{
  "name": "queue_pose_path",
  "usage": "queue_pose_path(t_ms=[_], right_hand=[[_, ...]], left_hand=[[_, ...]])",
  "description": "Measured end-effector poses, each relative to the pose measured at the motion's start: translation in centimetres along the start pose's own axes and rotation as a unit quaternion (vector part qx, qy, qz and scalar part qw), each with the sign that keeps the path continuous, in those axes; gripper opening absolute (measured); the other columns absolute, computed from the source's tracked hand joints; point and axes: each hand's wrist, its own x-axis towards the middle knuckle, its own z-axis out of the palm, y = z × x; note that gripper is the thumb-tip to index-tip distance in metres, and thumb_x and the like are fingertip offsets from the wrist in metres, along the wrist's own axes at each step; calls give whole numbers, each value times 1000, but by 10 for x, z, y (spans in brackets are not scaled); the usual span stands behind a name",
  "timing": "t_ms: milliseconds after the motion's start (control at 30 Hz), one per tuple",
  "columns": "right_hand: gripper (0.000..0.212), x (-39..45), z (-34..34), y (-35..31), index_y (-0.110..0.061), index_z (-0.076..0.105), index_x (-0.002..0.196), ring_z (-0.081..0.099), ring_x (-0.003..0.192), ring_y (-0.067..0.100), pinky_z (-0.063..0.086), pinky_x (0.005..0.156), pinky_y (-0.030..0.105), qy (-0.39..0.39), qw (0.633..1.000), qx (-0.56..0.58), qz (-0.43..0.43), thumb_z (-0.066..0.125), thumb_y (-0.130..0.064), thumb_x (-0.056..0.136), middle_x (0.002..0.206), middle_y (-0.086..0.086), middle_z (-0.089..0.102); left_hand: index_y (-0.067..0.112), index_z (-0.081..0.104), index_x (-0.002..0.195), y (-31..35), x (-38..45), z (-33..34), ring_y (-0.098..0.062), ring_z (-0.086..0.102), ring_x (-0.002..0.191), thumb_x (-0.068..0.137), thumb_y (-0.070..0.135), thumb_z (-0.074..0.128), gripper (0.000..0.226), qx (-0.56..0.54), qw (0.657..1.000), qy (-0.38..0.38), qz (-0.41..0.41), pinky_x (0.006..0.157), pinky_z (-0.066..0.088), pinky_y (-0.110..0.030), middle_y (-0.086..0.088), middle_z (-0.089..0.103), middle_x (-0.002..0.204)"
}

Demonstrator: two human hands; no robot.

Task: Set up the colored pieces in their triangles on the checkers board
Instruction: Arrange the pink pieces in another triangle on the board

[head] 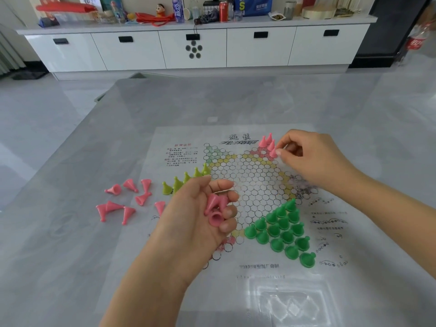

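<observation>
While we fill the pink triangle: our right hand (311, 159) pinches one pink piece (274, 152) with thumb and fingertip and sets it on the board (250, 185), far right.

Left hand: our left hand (203, 215) curls its fingers around spare pink pieces (215, 208), over the middle of the board. We can see at least two; more may hide inside.

How the pieces feel: we think they are light, hard plastic cones. They look smooth, so they may slip or tip over. We would hold each one by its thin top and put the wide bottom down.

Pink in the triangle: four standing pink pieces (267, 141), counting the one we pinch.

Loose pink: about nine loose pink pieces (122, 201) lie tipped over on the table (59, 161), on the left, off the board.

Dark green: about fifteen dark green pieces (283, 230) fill the near right triangle.

Light green: we see five light green pieces (184, 180) in a row at the left; our left hand hides any others.
</observation>
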Motion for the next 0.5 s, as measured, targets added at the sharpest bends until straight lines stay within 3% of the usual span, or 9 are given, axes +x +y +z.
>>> queue_pose_path(t_ms=[133, 267, 367, 500], right_hand=[[6, -28, -4, -48, -29, 65, 84, 51, 59, -3, 41, 58, 8, -99, 981, 53, -158, 61, -26, 83, 63, -12, 58], [14, -37, 1, -75, -20, 67, 92, 45, 66, -3, 43, 63, 15, -153, 939, -48, -304, 60, -26, 83, 70, -13, 53], [9, -38, 8, -79, -14, 64, 89, 43, 70, 9, 49, 57, 35, -156, 903, -122, -382, 59, -20, 84, 73, -4, 54], [5, -39, 12, -77, -12, 61, 81, 48, 68, 17, 46, 42, 36, -134, 871, -199, -430, 63, -16, 84, 73, 0, 56]], left_hand=[[4, 52, 86, -2, 1, 0, -13, 39, 41, 96, 32, 28, 38, 28, 999, 7, 20, 34, 30, -18, -9, 55, 59], [6, 54, 93, -7, 1, 0, -12, 36, 46, 97, 46, 20, 53, 97, 995, -25, 22, 40, 31, -22, -5, 51, 61], [7, 56, 90, -8, 0, 2, -12, 30, 49, 96, 49, 19, 57, 104, 994, -31, 31, 41, 31, -23, -5, 41, 62], [10, 56, 80, -8, -2, 3, -13, 28, 52, 95, 52, 17, 59, 134, 990, -25, 38, 41, 32, -23, -2, 34, 59]])
